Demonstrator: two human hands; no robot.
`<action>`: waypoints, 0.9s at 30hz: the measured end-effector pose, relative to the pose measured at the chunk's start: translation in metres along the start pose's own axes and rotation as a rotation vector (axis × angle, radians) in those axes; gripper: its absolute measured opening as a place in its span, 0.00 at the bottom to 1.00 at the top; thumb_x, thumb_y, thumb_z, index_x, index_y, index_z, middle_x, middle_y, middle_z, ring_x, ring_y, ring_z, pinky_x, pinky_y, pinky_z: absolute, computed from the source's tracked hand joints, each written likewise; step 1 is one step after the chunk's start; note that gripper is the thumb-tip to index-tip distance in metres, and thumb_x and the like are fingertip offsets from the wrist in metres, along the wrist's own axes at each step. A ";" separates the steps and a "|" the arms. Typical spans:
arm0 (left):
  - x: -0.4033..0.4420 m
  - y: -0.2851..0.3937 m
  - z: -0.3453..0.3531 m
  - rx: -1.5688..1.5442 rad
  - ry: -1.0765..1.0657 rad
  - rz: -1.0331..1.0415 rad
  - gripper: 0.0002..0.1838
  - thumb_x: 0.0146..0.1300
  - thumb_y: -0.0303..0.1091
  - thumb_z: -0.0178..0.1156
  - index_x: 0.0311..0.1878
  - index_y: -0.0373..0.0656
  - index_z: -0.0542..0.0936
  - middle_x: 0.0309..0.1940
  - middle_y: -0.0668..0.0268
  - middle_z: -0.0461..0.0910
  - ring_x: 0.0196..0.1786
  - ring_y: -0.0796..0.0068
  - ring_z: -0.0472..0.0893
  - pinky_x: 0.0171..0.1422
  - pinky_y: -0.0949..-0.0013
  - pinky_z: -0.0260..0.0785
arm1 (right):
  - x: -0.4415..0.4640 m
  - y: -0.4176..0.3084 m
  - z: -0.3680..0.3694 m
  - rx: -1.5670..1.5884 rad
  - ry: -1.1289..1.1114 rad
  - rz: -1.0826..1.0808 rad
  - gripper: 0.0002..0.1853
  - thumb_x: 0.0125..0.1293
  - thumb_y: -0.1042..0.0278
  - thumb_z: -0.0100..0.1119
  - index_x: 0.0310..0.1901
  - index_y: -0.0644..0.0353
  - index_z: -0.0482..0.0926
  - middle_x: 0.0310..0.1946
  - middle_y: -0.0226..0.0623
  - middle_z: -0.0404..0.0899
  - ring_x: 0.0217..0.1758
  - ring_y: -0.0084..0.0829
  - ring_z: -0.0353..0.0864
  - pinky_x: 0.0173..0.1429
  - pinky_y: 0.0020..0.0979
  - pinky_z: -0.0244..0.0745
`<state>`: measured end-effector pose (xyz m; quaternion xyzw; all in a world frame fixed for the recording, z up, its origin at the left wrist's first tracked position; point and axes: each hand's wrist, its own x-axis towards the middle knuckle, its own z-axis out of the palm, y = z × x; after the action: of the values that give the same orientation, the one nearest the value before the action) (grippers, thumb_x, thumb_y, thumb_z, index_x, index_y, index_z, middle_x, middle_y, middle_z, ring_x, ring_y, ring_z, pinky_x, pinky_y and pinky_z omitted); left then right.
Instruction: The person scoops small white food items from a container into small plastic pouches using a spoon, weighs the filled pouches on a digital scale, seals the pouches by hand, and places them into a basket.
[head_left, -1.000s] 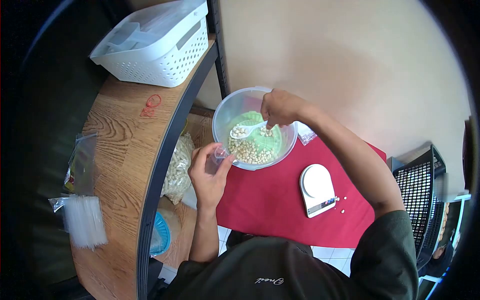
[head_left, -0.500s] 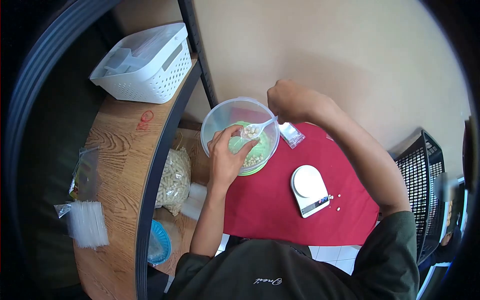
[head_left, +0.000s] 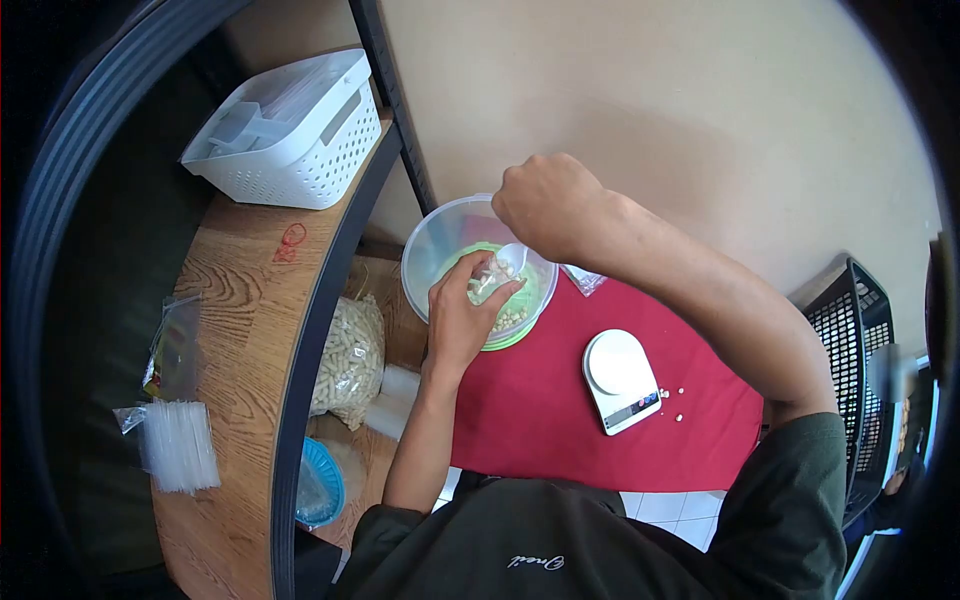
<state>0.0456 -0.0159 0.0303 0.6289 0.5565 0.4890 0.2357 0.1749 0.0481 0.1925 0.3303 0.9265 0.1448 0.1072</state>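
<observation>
- Right over the clear tub (head_left: 414, 268), there's a small clear bag (head_left: 487, 281) with pale bits visible in it. Can't tell if it touches anything below.
- Left hand (head_left: 458, 318) has it: thumb and fingers curled into a part-open ring round the bag.
- Right hand (head_left: 548, 208) is balled up above, back toward us, with the white spoon (head_left: 513, 257) poking out below. The fingers are mostly hidden but look closed on the handle. Spoon's head is tipped at the bag; no idea how far in.
- What could go wrong, imo: spoon tips too fast or off-centre, or the thin bag sags, and bits miss. The tub's underneath, so most would probably just drop in there.
- Drift right and they'd likely land on the red-covered desk (head_left: 530, 430), where a few loose crumbs (head_left: 680, 418) sit beside the scale (head_left: 612, 365).
- Edges: the wooden shelf (head_left: 235, 270) and the wall (head_left: 650, 100) hem in the left and far sides. Red cloth between tub and scale seems the roomier way; just watch the desk's near edge by the person's shirt (head_left: 540, 545).
</observation>
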 end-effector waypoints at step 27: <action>0.001 -0.045 -0.030 -0.829 0.169 -0.158 0.11 0.79 0.39 0.47 0.42 0.43 0.69 0.19 0.72 0.67 0.20 0.87 0.63 0.24 0.79 0.54 | 0.108 -0.046 0.207 0.158 -0.405 0.222 0.11 0.62 0.68 0.59 0.43 0.58 0.88 0.44 0.40 0.86 0.50 0.40 0.87 0.49 0.38 0.84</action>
<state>-0.0023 -0.0100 0.0056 0.3941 0.3770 0.7016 0.4586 0.1267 0.1243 -0.0280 0.4598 0.8526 0.0135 0.2478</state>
